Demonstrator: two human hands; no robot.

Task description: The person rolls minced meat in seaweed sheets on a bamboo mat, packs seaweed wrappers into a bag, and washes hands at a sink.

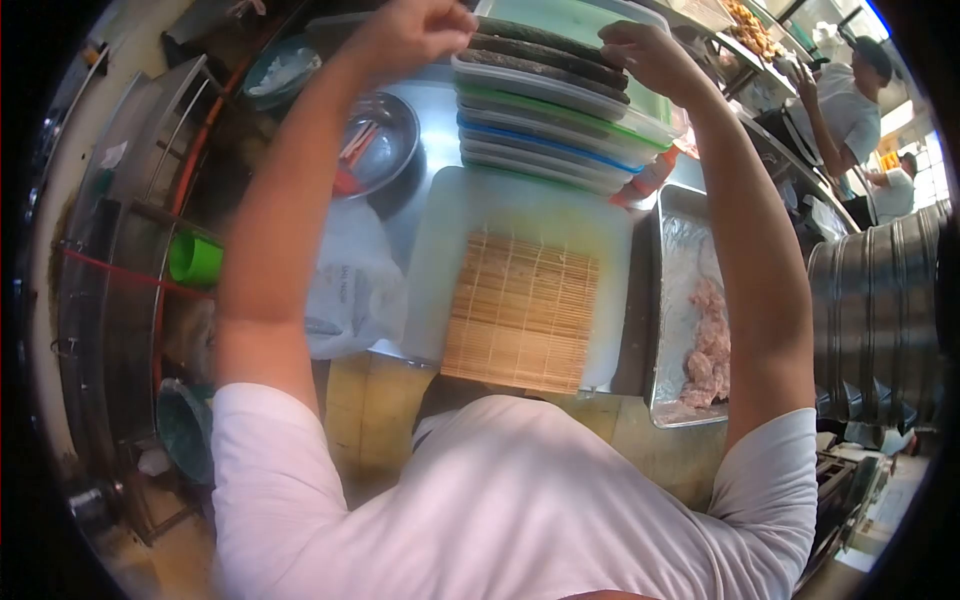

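Several long dark seaweed-wrapped rolls (550,62) lie side by side on top of a stack of lidded plastic containers (555,135). My left hand (425,35) is closed, its fingertips at the left end of the farthest roll. At that roll's right end, my right hand (650,62) has its fingers curled down onto it. A bamboo rolling mat (522,312) lies flat on a pale cutting board (425,270) in front of my body, with neither hand near it.
Right of the board, a metal tray (672,290) holds pale pink minced filling (708,345). On the left are a steel bowl (395,150) with reddish sticks and a white plastic bag (352,285). Stacked metal pans (875,320) stand far right; other people (850,105) are beyond shelving.
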